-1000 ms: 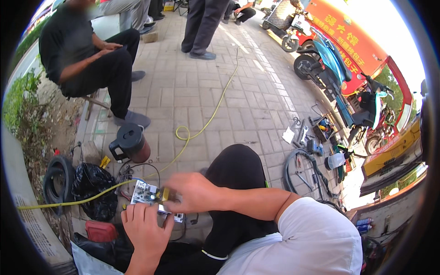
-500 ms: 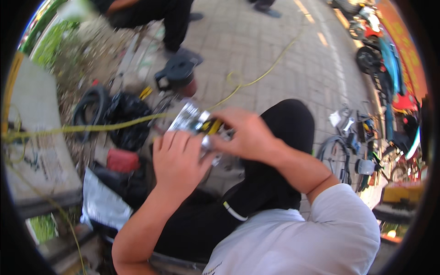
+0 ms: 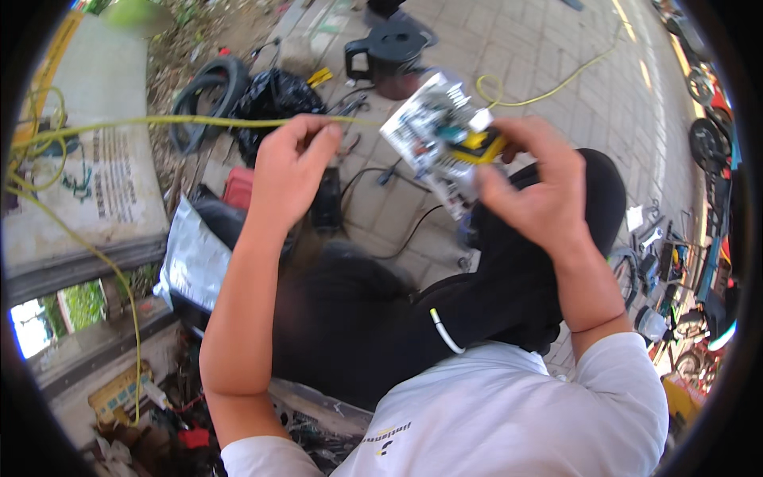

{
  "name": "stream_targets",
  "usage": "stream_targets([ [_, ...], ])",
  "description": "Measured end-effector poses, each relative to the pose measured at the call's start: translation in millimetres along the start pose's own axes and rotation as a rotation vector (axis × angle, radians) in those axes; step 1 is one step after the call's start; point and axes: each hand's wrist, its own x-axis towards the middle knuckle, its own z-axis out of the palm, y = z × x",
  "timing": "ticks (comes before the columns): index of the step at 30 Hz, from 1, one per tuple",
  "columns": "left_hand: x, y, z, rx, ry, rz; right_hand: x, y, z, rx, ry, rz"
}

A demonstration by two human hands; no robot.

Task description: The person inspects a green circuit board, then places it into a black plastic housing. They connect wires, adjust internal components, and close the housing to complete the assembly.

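Observation:
My right hand point(image 3: 544, 179) grips a circuit board point(image 3: 417, 127) by the yellow-wrapped block point(image 3: 479, 146) mounted on it. The board is tilted, pale and shiny, crowded with small parts, and hangs above the paving beside my right knee. Away to its left, my left hand point(image 3: 290, 167) is raised with its fingers curled and thumb and forefinger close together. Whatever they may pinch is too small or hidden to make out. A yellow cord point(image 3: 199, 121) passes behind the left fingertips; whether they touch it, I cannot tell.
A black-lidded jug point(image 3: 389, 52) stands beyond the board. Tyres point(image 3: 211, 99), a black plastic bag point(image 3: 278, 95) and a red pouch point(image 3: 238, 188) lie to the left. A silvery bag point(image 3: 191, 258) is by my left arm. Tools point(image 3: 652, 238) lie at right, near parked motorbikes point(image 3: 707, 143).
My hands were together at the board. The left has come away from it, while the right has lifted the board up and to the right. The view has shifted too.

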Motion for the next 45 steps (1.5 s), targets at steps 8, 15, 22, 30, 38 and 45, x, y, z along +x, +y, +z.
stream_targets([
  [8,17,-74,-53,-0.042,-0.263,-0.476,-13,18,-9,0.227,0.010,0.077],
  [15,-1,-202,-13,0.025,-0.509,-0.722,-23,39,-28,0.277,0.045,0.209],
  [22,13,-187,14,-0.030,-0.449,-0.428,-24,65,-45,0.188,0.156,0.294],
  [30,-18,39,19,-0.384,-0.545,-0.166,-10,42,-34,0.004,-0.012,0.174],
  [38,-81,54,87,-0.680,-0.018,-0.150,-13,23,-29,0.127,0.049,0.030],
  [45,-100,46,103,0.471,0.271,0.648,-19,13,-18,0.171,-0.006,-0.064],
])
